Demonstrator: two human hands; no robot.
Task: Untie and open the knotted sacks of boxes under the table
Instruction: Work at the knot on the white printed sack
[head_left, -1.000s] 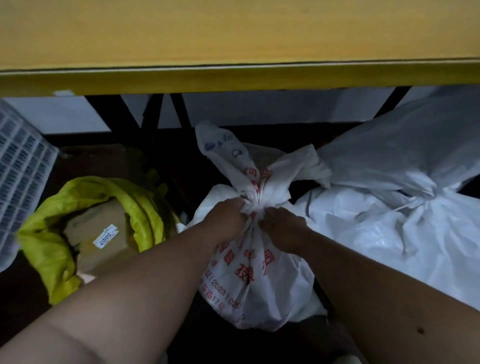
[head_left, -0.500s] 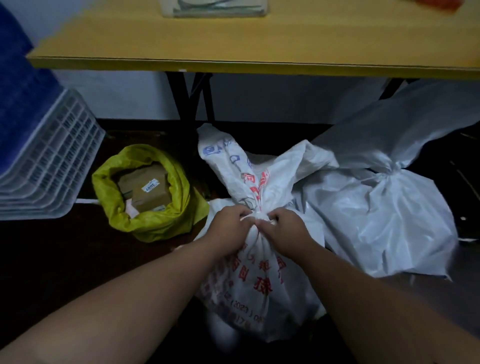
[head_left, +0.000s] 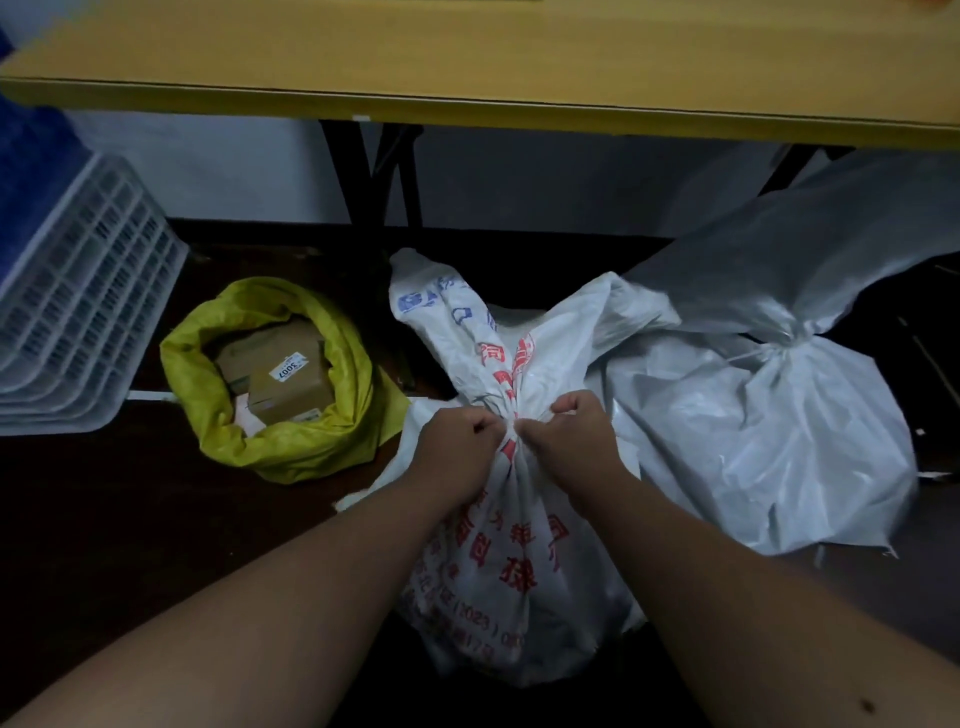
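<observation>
Sacks sit on the floor under the yellow table (head_left: 467, 57). The printed sack (head_left: 498, 561) is in the middle, tied shut at its neck. The left hand (head_left: 457, 447) and the right hand (head_left: 566, 441) both pinch the knot (head_left: 511, 423), fingers curled tight, almost touching. The sack looks thin, soft and a bit slippery, so the knot is the best place to hold. It bulges and is likely heavy with boxes. At three o'clock lies a plain white sack (head_left: 769, 441), also knotted. At nine o'clock a yellow sack (head_left: 291, 447) is open already, showing brown boxes (head_left: 280, 374).
</observation>
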